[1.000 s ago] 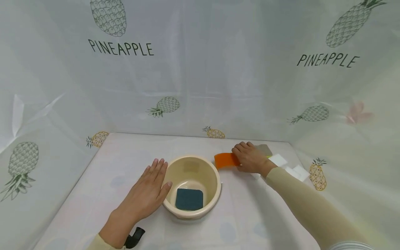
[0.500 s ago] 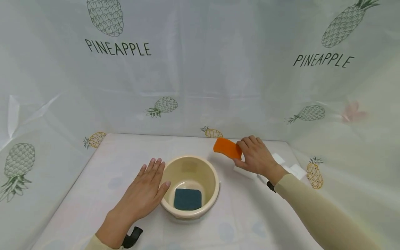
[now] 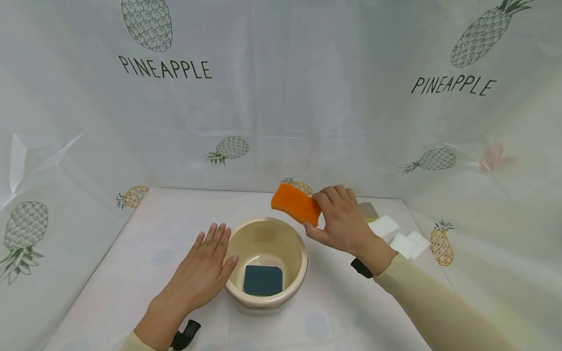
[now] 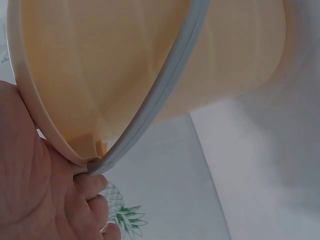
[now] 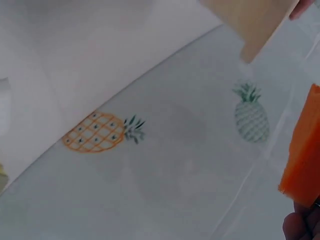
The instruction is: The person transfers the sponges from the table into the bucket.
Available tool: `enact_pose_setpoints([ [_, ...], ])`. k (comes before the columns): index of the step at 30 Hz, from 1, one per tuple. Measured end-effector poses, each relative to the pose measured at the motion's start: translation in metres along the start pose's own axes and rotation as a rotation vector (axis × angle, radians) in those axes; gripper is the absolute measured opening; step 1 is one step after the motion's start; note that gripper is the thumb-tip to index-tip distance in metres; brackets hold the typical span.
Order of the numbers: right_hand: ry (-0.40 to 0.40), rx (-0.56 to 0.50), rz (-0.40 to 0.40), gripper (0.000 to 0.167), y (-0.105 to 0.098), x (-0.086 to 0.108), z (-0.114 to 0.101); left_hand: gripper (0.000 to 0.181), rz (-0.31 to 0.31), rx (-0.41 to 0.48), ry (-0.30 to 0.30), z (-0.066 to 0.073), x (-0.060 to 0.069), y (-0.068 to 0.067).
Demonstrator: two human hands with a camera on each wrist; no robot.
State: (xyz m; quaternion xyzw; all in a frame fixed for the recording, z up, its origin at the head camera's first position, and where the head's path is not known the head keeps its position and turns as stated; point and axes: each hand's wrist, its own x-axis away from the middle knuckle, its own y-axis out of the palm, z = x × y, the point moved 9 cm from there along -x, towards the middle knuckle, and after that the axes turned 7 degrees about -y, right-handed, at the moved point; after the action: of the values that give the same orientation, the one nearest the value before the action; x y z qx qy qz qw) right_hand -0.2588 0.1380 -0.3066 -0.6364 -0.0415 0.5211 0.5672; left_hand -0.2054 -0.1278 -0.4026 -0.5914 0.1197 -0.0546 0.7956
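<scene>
In the head view my right hand (image 3: 344, 222) pinches one end of an orange sponge (image 3: 293, 202) between thumb and fingers. The sponge is raised above the table, behind and right of a cream bucket (image 3: 304, 268). At the bottom of the bucket lies a dark teal rectangular sponge or pad (image 3: 263, 281). My left hand (image 3: 196, 278) rests against the bucket's left rim, its fingers straight. From the left wrist, the palm touches the rim beside the grey bucket handle (image 4: 160, 92). Only part of the orange sponge (image 5: 305, 155) shows in the right wrist view.
Several white square pads (image 3: 384, 226) lie on the right of the table (image 3: 175, 214). A grey and yellow sponge (image 3: 368, 210) is behind them, partly covered by my right hand. Pineapple-printed sheeting (image 3: 307, 97) surrounds the table at the back and sides.
My right hand has lifted the orange sponge from the table and carried it left toward the bucket. The grey and yellow sponge and white pads show more now. My left hand stays on the rim.
</scene>
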Motion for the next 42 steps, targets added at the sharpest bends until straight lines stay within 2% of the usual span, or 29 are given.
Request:
enact_pose_setpoints([
  [4,-0.025,-0.049,-0.031,0.046,0.008,-0.008,-0.028,0.073,-0.008,-0.005,-0.007,0.000,0.000,0.001],
  [8,-0.039,-0.065,-0.122,0.045,0.029,-0.007,-0.048,0.073,-0.012,-0.004,-0.014,-0.001,0.000,0.002],
  [12,-0.056,-0.070,-0.218,0.045,0.047,-0.003,-0.060,0.074,-0.018,0.001,-0.017,-0.001,-0.001,0.003],
  [23,-0.087,-0.097,-0.387,0.051,0.070,0.003,-0.070,0.074,-0.029,0.015,-0.026,-0.002,-0.002,0.007],
  [32,-0.098,-0.081,-0.429,0.054,0.074,0.002,-0.071,0.074,-0.038,0.031,-0.026,-0.002,-0.001,0.006],
  [37,-0.069,-0.108,-0.484,0.062,0.076,0.003,-0.070,0.073,-0.032,0.032,-0.020,-0.002,-0.001,0.004],
  [42,-0.044,-0.133,-0.522,0.067,0.077,0.005,-0.071,0.074,-0.049,0.039,-0.029,-0.003,-0.001,0.008],
])
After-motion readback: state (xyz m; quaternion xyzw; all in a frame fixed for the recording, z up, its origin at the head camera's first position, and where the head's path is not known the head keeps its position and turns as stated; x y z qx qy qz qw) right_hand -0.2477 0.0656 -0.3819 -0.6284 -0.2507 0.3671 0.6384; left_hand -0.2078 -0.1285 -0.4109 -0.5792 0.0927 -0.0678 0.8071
